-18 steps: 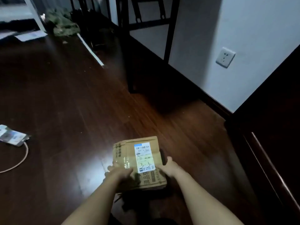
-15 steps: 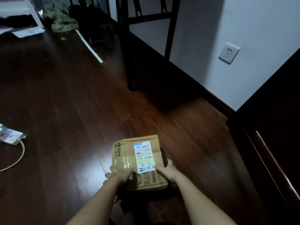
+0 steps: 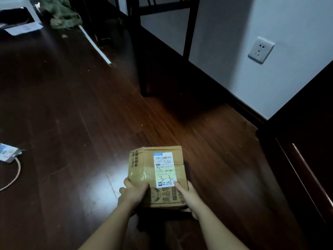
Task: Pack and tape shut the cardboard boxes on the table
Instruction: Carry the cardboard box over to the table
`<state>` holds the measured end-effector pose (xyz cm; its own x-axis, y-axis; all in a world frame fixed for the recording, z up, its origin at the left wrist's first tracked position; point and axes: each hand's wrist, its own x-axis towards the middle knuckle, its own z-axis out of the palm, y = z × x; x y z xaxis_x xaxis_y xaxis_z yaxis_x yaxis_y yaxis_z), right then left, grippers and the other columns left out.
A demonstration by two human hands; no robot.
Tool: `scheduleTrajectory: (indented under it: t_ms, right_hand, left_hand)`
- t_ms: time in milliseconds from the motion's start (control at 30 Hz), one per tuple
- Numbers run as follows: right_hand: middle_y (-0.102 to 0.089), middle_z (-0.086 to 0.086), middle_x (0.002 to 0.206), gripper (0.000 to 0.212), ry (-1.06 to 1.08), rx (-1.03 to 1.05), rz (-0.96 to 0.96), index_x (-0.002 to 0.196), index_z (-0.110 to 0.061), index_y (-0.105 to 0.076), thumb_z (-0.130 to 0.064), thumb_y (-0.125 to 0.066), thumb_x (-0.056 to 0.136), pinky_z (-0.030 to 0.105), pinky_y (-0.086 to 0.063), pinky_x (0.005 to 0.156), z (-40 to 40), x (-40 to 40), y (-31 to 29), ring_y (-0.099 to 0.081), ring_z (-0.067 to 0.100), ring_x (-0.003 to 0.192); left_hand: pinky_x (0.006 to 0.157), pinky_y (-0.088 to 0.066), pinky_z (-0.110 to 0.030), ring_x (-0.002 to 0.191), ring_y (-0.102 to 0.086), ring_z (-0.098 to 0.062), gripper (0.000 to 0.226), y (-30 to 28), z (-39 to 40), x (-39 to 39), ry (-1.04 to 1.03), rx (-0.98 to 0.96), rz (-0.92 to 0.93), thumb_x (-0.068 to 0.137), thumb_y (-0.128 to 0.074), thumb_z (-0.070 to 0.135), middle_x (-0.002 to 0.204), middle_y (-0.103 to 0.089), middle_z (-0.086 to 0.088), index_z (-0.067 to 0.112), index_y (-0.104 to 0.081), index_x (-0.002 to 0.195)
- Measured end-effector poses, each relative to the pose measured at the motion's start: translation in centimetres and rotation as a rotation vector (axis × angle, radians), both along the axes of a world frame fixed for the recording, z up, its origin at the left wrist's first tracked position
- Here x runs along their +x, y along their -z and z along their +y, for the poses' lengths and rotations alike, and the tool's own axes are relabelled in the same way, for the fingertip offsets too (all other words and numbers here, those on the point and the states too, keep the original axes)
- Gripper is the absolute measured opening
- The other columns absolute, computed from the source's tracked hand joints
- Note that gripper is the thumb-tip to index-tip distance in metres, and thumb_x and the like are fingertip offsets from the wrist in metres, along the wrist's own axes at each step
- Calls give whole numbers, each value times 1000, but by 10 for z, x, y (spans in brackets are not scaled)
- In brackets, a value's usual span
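A small closed cardboard box (image 3: 140, 170) with clear tape and a white shipping label (image 3: 164, 169) marked "3-3" is held low over the dark wooden floor. My left hand (image 3: 134, 193) grips its near left corner, thumb on top and fingers underneath. My right hand (image 3: 189, 196) grips the near right corner, thumb lying on the top face by the label. The box's underside is hidden.
A small packet (image 3: 8, 153) and a pale cable (image 3: 15, 175) lie on the floor (image 3: 72, 105) at left. A dark furniture leg (image 3: 139, 56) stands ahead, a dark cabinet (image 3: 306, 159) at right. A wall socket (image 3: 260, 49) sits on the white wall. Green cloth (image 3: 61, 14) and paper (image 3: 23, 29) lie far back.
Both hands have slid further onto the box's near corners, thumbs now over the top face. The view has tilted down a little; the box sits about where it was.
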<state>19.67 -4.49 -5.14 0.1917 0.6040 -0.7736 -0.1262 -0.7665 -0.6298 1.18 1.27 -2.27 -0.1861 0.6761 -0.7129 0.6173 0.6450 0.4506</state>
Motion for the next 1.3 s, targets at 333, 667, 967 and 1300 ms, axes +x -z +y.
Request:
scheduleTrajectory:
  t_ms: [333,667,967,1300]
  right_hand:
    - [-68,-3,114,42,120,33,58,126,-32,-49,-52,-58,90,51,-55,86,22,20,-133,-67,18,98]
    - [-69,-2,110,49,20,55,16,126,-29,-49,-56,-58,88,35,-55,66,40,25,-396,-67,18,95]
    - [-71,-3,102,39,-172,173,-25,125,-25,-52,-48,-53,94,29,-51,61,108,29,-640,-68,15,88]
    - [-71,2,98,36,-276,273,8,120,-21,-53,-44,-58,93,33,-59,69,231,-28,-745,-69,18,85]
  left_hand:
    - [90,-38,-40,114,-52,-30,47,-142,36,5,209,468,293,93,-37,52,125,-54,-8,27,-47,131]
    - [38,-44,-16,75,-58,-15,44,-392,54,-8,-66,19,-421,96,-51,39,105,-60,-9,10,-48,129]
    - [81,-53,-39,84,-70,-28,64,-598,80,-33,-169,-52,-656,77,-60,67,95,-74,-10,15,-65,114]
    - [81,-57,-43,91,-69,-31,68,-693,177,-97,-253,91,-721,71,-62,73,106,-71,-11,25,-60,118]
